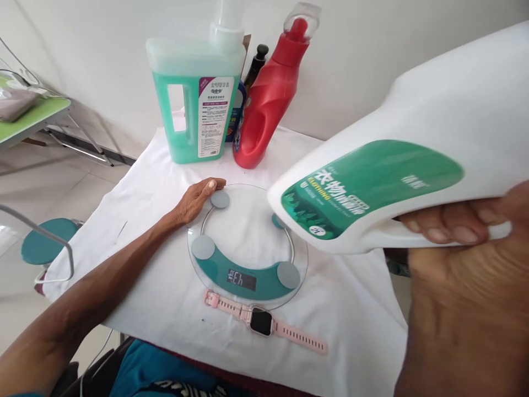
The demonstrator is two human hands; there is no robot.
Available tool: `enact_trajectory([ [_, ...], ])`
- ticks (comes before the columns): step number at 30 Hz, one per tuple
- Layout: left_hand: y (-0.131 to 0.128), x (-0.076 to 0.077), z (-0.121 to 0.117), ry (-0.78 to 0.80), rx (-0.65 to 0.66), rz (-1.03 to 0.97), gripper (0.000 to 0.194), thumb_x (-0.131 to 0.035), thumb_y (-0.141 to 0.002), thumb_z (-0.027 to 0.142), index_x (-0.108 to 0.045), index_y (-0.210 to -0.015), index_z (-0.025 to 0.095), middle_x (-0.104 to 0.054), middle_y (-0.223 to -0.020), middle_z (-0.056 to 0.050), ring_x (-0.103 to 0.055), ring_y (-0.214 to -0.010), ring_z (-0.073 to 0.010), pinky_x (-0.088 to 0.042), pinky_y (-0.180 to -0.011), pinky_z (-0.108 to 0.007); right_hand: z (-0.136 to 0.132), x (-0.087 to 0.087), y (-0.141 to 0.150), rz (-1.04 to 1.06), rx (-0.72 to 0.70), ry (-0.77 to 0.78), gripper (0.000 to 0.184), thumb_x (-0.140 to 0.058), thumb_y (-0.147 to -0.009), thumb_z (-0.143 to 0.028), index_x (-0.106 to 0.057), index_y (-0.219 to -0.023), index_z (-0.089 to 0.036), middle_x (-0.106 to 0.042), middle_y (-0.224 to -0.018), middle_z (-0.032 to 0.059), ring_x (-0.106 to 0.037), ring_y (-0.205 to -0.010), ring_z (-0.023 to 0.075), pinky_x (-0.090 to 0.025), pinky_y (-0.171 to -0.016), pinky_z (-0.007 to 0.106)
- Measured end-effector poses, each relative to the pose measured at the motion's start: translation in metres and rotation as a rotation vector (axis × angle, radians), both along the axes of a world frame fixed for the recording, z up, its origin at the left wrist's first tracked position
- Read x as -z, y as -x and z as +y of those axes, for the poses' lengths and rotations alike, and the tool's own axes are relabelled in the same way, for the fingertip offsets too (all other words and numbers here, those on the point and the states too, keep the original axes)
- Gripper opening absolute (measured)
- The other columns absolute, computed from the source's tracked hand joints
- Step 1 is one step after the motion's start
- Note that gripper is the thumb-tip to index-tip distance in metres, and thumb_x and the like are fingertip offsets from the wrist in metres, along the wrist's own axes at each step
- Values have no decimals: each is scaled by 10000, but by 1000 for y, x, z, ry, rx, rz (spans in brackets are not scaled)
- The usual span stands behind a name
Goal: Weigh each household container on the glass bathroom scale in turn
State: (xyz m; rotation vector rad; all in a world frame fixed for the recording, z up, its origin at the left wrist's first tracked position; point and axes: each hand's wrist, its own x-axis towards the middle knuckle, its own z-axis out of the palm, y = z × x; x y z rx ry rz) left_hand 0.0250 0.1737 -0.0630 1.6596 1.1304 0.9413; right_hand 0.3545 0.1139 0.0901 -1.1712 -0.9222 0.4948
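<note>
My right hand (467, 237) is wrapped around the handle of a large white detergent bottle (438, 99) with a green label. The bottle is tilted in the air, its base over the right side of a round glass bathroom scale (243, 275). My left hand (198, 201) grips the scale's upper-left rim, thumb beside a grey round pad; its fingers are partly hidden. Lit characters show on the scale's small display, upside down to me. A pink-strapped smartwatch (261, 321) lies flat along the near rim of the scale.
Behind the scale stand a green liquid jug (177, 146) with a white top and a leaning red bottle (268, 105). A dark bottle (255, 66) is partly hidden between them. White cloth (152, 292) covers the table. At left are a teal stool (47, 241) and a green table (49, 110).
</note>
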Motion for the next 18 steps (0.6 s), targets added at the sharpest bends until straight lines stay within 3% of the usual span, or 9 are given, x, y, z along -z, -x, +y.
enact_trajectory([
  [2, 2, 3, 2, 8, 9, -23, 864, -303, -1056, 866, -741, -1342, 178, -759, -1436, -173, -695, -1377, -344, -510, -1262, -519, -8, 7, 28, 51, -91, 5, 602, -848, -542, -404, -274, -464, -241, -181, -402, -90, -173, -341, 49, -176, -332, 259],
  [6, 3, 8, 4, 7, 19, -56, 854, -319, -1049, 873, -749, -1324, 188, -759, -1433, -176, -697, -1378, -343, -514, -1258, -523, -20, 26, 58, 134, -117, 48, 523, -839, -504, -338, -331, -439, -234, -229, -382, -93, -210, -315, 48, -226, -323, 245],
  [13, 2, 14, 8, -33, 38, -58, 799, -288, -1073, 845, -760, -1197, 213, -774, -1339, -146, -714, -1293, -298, -527, -1212, -486, -26, 38, 65, 156, -141, 52, 547, -765, -463, -277, -223, -418, -228, -175, -347, -100, -190, -300, 42, -220, -305, 234],
  [18, 1, 15, 9, -24, 36, -73, 796, -292, -1069, 850, -757, -1183, 215, -777, -1326, -142, -719, -1274, -300, -536, -1199, -488, -25, 46, 63, 147, -156, 56, 677, -809, -503, -364, -154, -422, -210, -176, -343, -96, -176, -302, 38, -223, -298, 223],
])
